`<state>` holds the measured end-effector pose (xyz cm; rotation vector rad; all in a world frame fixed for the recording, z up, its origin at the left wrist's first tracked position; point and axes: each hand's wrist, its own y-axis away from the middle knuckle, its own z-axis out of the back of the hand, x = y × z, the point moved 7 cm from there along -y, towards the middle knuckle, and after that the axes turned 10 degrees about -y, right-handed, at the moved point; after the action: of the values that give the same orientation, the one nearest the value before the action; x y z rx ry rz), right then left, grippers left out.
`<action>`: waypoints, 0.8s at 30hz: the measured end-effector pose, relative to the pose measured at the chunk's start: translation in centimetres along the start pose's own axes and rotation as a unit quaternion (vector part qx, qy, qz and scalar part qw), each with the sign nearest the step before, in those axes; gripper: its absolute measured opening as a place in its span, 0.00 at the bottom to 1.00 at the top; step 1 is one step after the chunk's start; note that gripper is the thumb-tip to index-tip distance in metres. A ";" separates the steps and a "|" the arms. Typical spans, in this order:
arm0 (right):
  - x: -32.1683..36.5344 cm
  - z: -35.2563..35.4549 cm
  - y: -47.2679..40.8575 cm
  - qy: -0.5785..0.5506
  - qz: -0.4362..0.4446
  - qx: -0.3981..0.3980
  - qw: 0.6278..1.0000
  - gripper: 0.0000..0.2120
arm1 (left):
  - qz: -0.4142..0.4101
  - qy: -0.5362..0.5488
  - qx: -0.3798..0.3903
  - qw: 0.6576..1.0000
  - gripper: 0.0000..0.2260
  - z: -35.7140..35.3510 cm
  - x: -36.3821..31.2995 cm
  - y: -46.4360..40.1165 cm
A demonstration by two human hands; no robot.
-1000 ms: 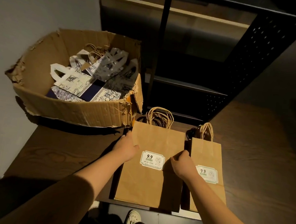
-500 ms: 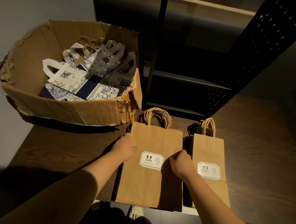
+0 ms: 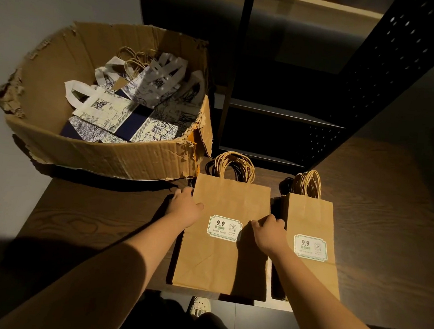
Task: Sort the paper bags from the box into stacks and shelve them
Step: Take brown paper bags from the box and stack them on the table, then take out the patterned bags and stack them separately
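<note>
A stack of large brown paper bags (image 3: 219,262) with twine handles and a white 9.9 label lies flat on the dark wooden table (image 3: 84,214). My left hand (image 3: 183,208) grips the stack's left edge; my right hand (image 3: 268,228) grips its right edge. Its lower end overhangs the table's near edge. A narrower stack of small brown bags (image 3: 312,222) with the same label lies just to the right. The torn cardboard box (image 3: 113,157) at the left holds several blue-and-white printed bags (image 3: 126,117) and some brown twine handles.
A dark metal shelving unit (image 3: 286,112) with perforated side panels stands behind the stacks, its lower shelves in shadow. The table continues to the right (image 3: 388,202). A grey wall is at the left. My shoe (image 3: 201,305) shows below the table edge.
Both hands stay on the edges of the large stack, which has hardly shifted. The camera view has tilted slightly, so the box sits a little lower in the frame than half a second ago.
</note>
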<state>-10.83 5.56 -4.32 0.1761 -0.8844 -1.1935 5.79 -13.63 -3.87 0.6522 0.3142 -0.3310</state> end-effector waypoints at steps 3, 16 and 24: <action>-1.1 -0.8 -0.5 -0.130 -0.029 -0.002 0.991 0.23 | 0.096 0.304 0.069 0.945 0.26 -0.7 1.0 0.4; 7.8 1.6 3.9 -0.098 0.129 -0.058 0.985 0.23 | -0.058 0.177 0.023 0.982 0.28 2.4 -4.9 3.8; 22.0 4.4 9.1 -0.169 0.335 -0.067 0.924 0.16 | -0.200 0.304 -0.022 0.931 0.19 13.6 -9.1 6.6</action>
<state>-5.23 -8.30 14.71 -0.4329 -1.0442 -0.6359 2.67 -15.55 13.37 0.6339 1.0549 -0.5065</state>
